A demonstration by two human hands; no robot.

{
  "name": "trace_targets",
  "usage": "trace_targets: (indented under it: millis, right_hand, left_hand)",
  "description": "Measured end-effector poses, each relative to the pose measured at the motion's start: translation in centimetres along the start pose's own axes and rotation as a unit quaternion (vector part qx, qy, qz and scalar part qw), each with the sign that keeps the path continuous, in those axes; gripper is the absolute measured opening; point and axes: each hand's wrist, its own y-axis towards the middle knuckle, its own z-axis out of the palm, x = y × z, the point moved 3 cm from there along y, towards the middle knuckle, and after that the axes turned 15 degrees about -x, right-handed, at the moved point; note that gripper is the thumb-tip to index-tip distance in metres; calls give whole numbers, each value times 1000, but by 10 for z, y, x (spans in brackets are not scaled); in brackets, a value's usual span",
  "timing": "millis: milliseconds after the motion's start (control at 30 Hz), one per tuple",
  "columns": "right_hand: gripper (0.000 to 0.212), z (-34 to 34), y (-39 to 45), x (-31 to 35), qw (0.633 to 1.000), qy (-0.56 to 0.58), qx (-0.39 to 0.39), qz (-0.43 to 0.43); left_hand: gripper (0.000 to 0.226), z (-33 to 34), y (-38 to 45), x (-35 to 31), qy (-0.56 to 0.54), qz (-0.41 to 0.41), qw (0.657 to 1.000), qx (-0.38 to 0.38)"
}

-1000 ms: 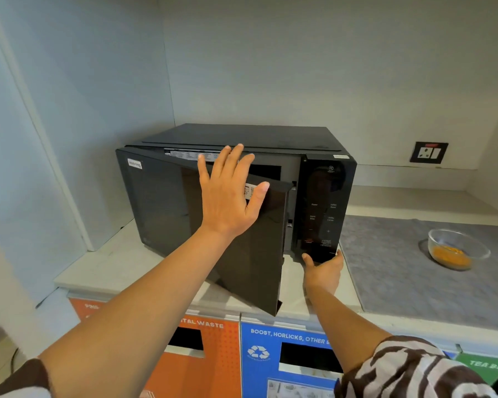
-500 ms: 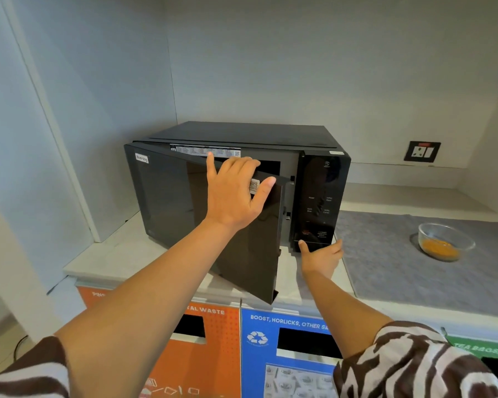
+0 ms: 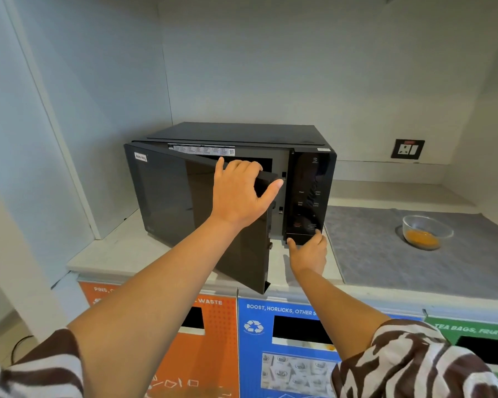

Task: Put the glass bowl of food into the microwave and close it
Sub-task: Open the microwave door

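The left hand [image 3: 240, 193] curls over the top free edge of the glossy black microwave door [image 3: 184, 202], fingers hooked behind it and thumb spread in front; the door stands partly open. The right hand [image 3: 309, 252] is loosely open, fingertips touching the lower end of the microwave's [image 3: 242, 133] smooth control panel [image 3: 309, 193], holding nothing. Well to the right, the round clear glass bowl [image 3: 426, 232] with orange food sits on a grey, felt-like mat [image 3: 385, 254].

The door [image 3: 202, 214] and left hand [image 3: 239, 193] screen most of the microwave [image 3: 242, 136] cavity; the control panel [image 3: 308, 196] labels are too small to read; the bin labels [image 3: 282, 310] run behind the forearms.
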Motion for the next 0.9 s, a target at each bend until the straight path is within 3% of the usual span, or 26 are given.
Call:
trace_targets:
  millis: [233, 700, 800, 900]
  right_hand:
    - [69, -19, -35, 18, 997, -44, 22, -51]
    - [66, -46, -172, 83, 995, -14, 11, -95]
    - [65, -49, -206, 98, 994, -10, 15, -104]
    - [64, -49, -236, 110, 993, 1, 22, -112]
  left_hand:
    - [52, -36, -14, 9, -23, -5, 1000, -6]
    - [31, -166, -50, 80, -144, -33, 987, 58]
    - [29, -199, -54, 94, -131, -50, 985, 95]
    - [41, -223, -56, 108, -78, -44, 986, 140]
